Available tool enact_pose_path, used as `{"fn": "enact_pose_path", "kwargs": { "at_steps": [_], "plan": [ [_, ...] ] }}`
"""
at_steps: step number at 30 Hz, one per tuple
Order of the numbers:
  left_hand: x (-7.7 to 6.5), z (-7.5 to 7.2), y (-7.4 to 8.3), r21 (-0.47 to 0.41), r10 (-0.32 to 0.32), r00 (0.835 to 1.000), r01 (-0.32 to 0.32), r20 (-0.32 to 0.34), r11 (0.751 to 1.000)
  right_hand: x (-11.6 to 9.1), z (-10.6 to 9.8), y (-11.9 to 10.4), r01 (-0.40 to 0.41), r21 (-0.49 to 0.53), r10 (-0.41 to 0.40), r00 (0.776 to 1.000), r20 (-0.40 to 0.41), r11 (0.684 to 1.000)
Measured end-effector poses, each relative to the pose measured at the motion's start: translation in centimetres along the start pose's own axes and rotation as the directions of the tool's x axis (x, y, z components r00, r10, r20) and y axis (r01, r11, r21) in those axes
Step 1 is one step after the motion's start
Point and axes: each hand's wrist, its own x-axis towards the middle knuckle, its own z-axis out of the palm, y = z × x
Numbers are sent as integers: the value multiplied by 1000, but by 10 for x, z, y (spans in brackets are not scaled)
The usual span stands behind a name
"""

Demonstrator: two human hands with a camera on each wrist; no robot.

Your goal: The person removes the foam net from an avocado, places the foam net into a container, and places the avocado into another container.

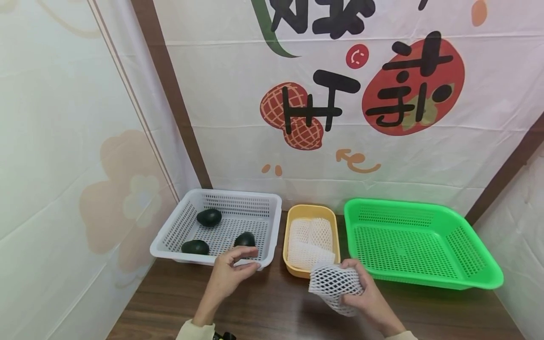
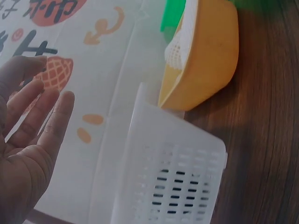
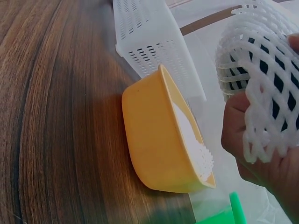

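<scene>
My right hand (image 1: 361, 295) grips a white foam net sleeve (image 1: 333, 283) in front of the yellow tub. Something dark, the colour of the avocados, shows through its mesh (image 3: 275, 88). My left hand (image 1: 231, 271) hovers at the front right corner of the white basket (image 1: 163, 253), thumb and fingers apart with nothing between them. Three dark green avocados lie in that basket: one at the back (image 1: 209, 217), one at the front left (image 1: 195, 247) and one behind my left fingers (image 1: 244, 239). More foam net sleeves (image 1: 310, 241) fill the yellow tub (image 1: 296, 272).
A green basket (image 1: 425, 282) with nothing in it stands right of the yellow tub. All three containers are lined up on a dark wooden table (image 1: 272, 311). Behind them hangs a printed white cloth (image 1: 238, 160), with more cloth at both sides.
</scene>
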Motion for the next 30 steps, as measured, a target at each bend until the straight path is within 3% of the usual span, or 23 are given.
{"fn": "enact_pose_path", "kwargs": {
  "at_steps": [8,16,26,30],
  "plan": [
    [-5,16,-1,-42,-11,998,14,59,999,-1,3,1,-9,-15,10,1000,5,1000],
    [-7,32,-3,-63,40,991,-32,130,997,-1,7,3,-7,16,6,1000,20,1000],
    [-7,45,1,-63,-67,982,79,178,995,-1,9,4,-8,24,7,999,39,1000],
    [-7,48,0,-78,-25,981,41,194,996,-1,11,6,-30,14,29,998,47,999]
  ]
}}
